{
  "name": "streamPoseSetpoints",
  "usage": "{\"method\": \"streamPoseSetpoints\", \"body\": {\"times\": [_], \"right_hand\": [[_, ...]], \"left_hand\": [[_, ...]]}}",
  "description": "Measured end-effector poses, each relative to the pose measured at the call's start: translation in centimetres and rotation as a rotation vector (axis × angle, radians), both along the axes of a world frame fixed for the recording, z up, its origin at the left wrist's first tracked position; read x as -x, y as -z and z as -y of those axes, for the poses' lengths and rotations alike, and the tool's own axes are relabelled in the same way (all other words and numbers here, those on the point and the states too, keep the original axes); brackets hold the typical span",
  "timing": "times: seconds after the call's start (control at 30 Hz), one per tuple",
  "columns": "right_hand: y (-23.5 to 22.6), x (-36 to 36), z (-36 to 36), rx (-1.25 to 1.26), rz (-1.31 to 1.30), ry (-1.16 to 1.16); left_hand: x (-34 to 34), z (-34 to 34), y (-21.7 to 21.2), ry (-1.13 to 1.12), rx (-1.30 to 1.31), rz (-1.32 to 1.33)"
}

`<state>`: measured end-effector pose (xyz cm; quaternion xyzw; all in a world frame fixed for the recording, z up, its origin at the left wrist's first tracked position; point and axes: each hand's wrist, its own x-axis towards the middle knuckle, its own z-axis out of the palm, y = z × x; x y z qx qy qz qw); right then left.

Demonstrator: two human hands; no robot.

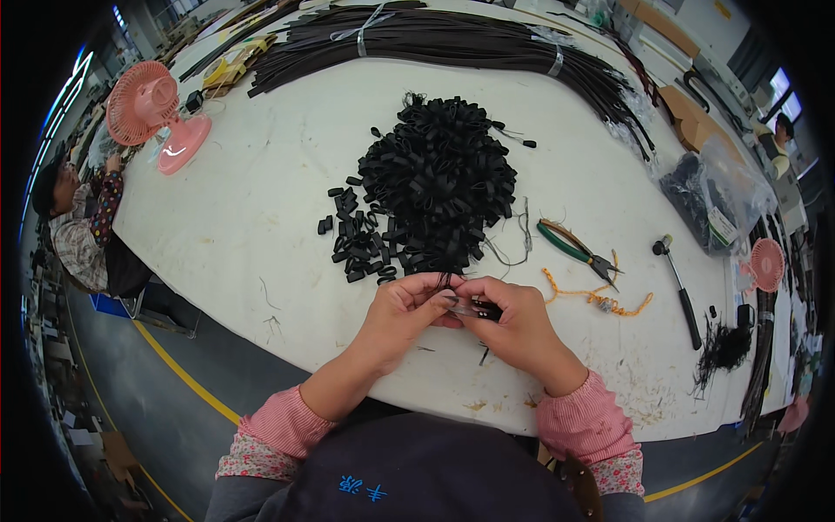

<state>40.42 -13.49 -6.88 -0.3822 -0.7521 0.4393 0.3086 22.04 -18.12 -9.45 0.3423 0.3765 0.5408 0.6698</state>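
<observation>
Close together at the near edge of the table, my two hands work in front of a big heap of black fabric loops [439,174]. My left hand [393,317] pinches a small black loop [447,280] with loose threads standing up from it; the fingers hide most of it. Thread snips [487,311] with a dark handle and metal blades sit in my right hand [526,331], their tips at the left fingertips. Smaller separate black loops [352,248] lie to the left of the heap.
To the right lie green-handled pliers [570,244], an orange cord [622,306], a hammer [683,291] and a tuft of black threads [726,348]. Bundled black straps [417,39] stretch across the back. A pink fan [165,113] stands far left, near a seated person [78,217].
</observation>
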Motion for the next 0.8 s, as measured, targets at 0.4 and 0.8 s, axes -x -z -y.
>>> {"method": "streamPoseSetpoints", "body": {"times": [0.4, 0.8], "right_hand": [[-2.3, -1.2, -1.1, -0.495, 0.269, -0.022], [-1.6, -0.5, -0.8, -0.718, 0.3, -0.019]], "left_hand": [[0.6, 0.3, -0.5, 0.027, -0.013, -0.091], [0.4, 0.4, 0.3, 0.049, -0.056, -0.116]]}}
